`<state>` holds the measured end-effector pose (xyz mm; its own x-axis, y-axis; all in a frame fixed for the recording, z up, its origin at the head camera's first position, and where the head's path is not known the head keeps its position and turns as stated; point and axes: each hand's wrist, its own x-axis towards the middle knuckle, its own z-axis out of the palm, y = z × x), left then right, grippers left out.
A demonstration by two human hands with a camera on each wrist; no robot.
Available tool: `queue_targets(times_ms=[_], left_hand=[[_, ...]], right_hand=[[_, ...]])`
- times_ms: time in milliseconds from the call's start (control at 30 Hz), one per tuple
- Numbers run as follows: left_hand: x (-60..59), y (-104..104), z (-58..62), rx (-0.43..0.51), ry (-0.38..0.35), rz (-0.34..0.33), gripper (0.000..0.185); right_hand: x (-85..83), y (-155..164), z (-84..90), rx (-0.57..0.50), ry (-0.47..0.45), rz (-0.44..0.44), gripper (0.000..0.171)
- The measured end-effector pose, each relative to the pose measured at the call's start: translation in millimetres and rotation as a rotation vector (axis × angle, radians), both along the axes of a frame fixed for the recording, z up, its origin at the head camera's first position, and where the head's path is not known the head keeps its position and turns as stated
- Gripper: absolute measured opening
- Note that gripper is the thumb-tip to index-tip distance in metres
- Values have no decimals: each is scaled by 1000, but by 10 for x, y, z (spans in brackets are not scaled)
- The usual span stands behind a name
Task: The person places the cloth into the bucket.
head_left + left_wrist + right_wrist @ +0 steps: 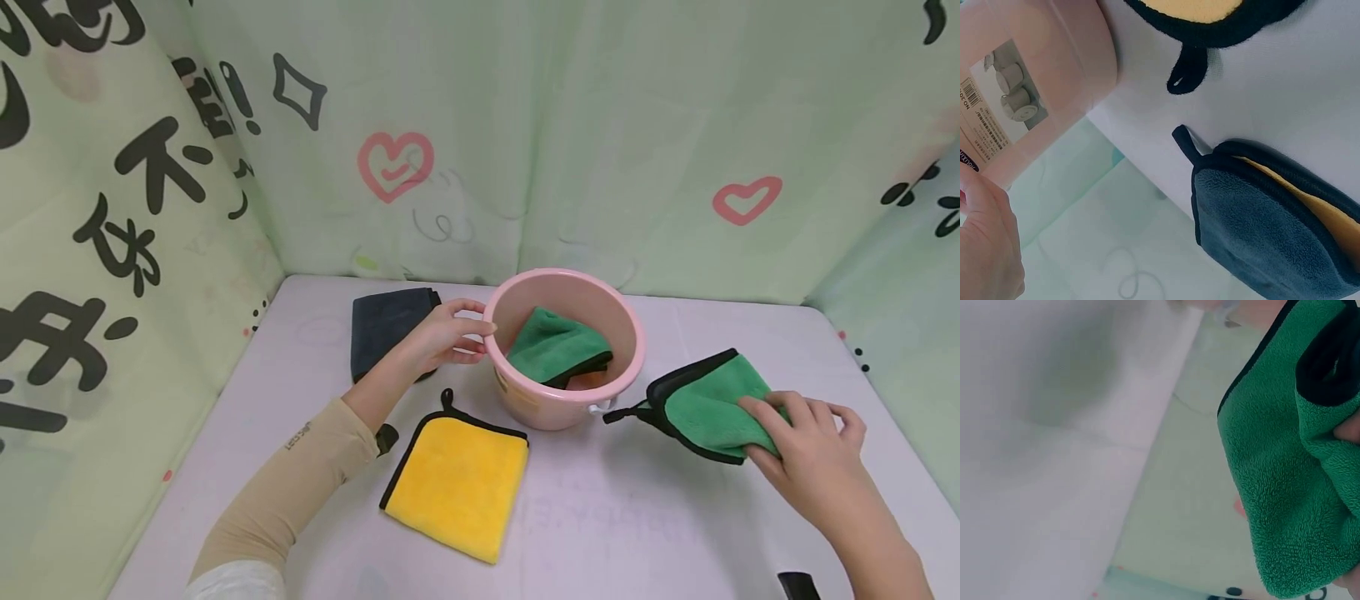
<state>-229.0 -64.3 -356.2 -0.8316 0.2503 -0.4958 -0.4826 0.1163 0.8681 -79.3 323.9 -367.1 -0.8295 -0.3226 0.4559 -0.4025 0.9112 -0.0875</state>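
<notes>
Pale tabletop: one green cloth already lies in the pink bucket, which the left hand steadies; right hand pinches another green cloth; yellow cloth and grey cloth remain.

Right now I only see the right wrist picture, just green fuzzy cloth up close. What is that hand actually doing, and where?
Observer: The right hand grips a green cloth with black edging and lifts its near corner off a white table, right of a pink bucket.
Operator: Is anything in the bucket?
Observer: Yes, another green cloth lies folded inside, with something orange under it.
Operator: And the other hand?
Observer: The left hand holds the bucket's rim on its left side.
Operator: Any more cloths?
Observer: A yellow cloth lies flat in front of the bucket, and a dark grey cloth sits behind the left hand.
</notes>
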Motion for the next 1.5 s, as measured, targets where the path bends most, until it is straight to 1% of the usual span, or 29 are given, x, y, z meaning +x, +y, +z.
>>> queue_targets(times_ms=[67, 300, 467, 667, 800, 833, 933, 967, 1000, 1067, 1133, 1300, 1500], left_hand=[[-2, 6, 1, -7, 0, 1, 43], [1, 11, 14, -23, -1, 4, 43], [4, 4, 17, -20, 3, 7, 43], [1, 9, 15, -29, -4, 6, 43], [-4, 10, 11, -33, -1, 5, 43], [-4, 11, 12, -33, 0, 5, 43], [-6, 9, 9, -34, 3, 6, 43], [-4, 9, 9, -34, 3, 5, 43], [-3, 9, 9, -33, 4, 6, 43], [-4, 9, 6, -32, 4, 6, 43], [-5, 9, 2, -30, 3, 8, 43], [-2, 7, 6, -20, -2, 13, 43], [1, 6, 1, -11, -3, 15, 44]], right_hand=[[-25, 4, 74, -7, 27, 1, 69], [-146, -12, 314, -22, 110, 6, 69], [-266, -86, 458, -13, 136, 30, 69], [-416, -214, 578, -3, 132, 84, 70], [-535, -302, 591, 3, 123, 127, 66], [-564, -326, 591, 4, 118, 137, 60], [-638, -415, 592, 12, 106, 161, 31], [-660, -450, 597, 17, 96, 165, 29], [-683, -487, 603, 25, 88, 167, 32], [-727, -557, 610, 42, 80, 175, 45], [-777, -628, 614, 58, 70, 183, 48], [-907, -779, 600, 84, 58, 204, 45], [-1051, -931, 547, 118, 28, 219, 45]])
